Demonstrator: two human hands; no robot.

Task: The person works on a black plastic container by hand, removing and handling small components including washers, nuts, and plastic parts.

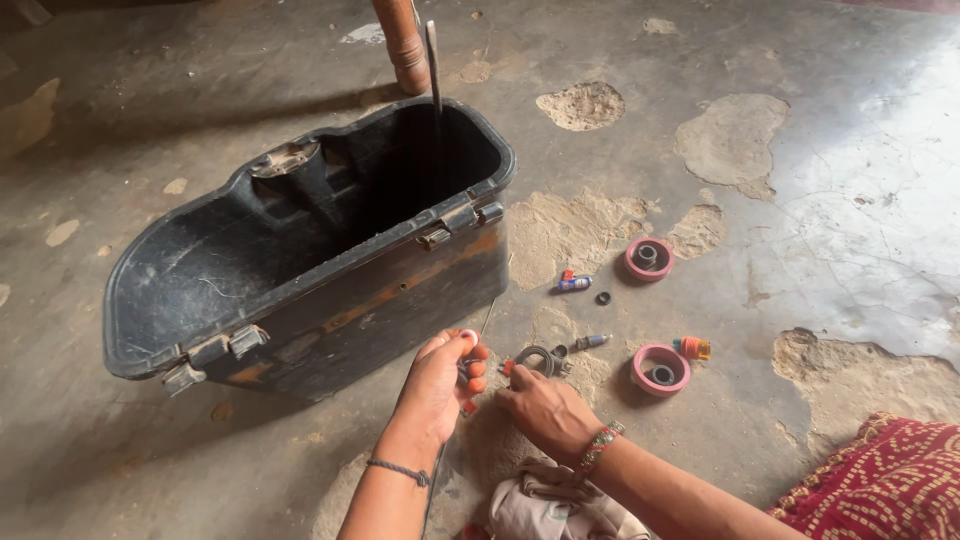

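My left hand (440, 382) is raised in front of a big black plastic tub (300, 250), its fingers pinched on a small white and red part. My right hand (545, 408) rests low on the floor beside a dark metal ring with a clamp (540, 360), fingers curled; whether it grips anything I cannot tell. A beaded bracelet sits on the right wrist and a thin dark band on the left.
On the concrete floor to the right lie two pink round caps (649, 258) (661, 369), a small blue and red piece (573, 283), a black ring (603, 298), an orange fitting (693, 348) and a screwdriver-like piece (590, 342). A beige cloth (545, 510) lies below; red patterned fabric (890, 485) at bottom right.
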